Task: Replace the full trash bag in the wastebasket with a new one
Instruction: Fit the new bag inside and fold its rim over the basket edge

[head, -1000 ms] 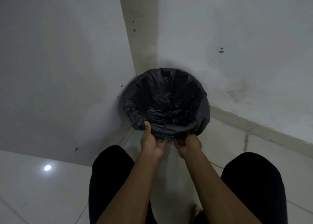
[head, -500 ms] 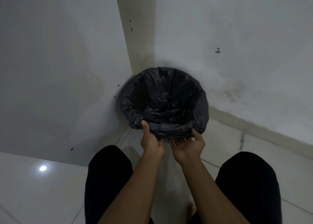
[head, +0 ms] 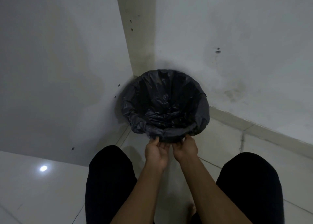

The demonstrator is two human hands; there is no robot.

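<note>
Here I have both hands at the near rim: left hand (head: 156, 151) and right hand (head: 185, 149) pinch the black bag's (head: 162, 105) folded edge, wastebasket (head: 171, 139) just ahead, equally near both.

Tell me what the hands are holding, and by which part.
Both the left hand and right hand pinch the black trash bag by its folded-over edge at the wastebasket's near rim.

Round wastebasket (head: 171, 139) standing upright on floor in wall corner, almost fully hidden by bag. Crinkled glossy black plastic trash bag (head: 162, 105) lines it, mouth open, top edge folded outward over rim all round. Inside dark; contents cannot be made out.
</note>
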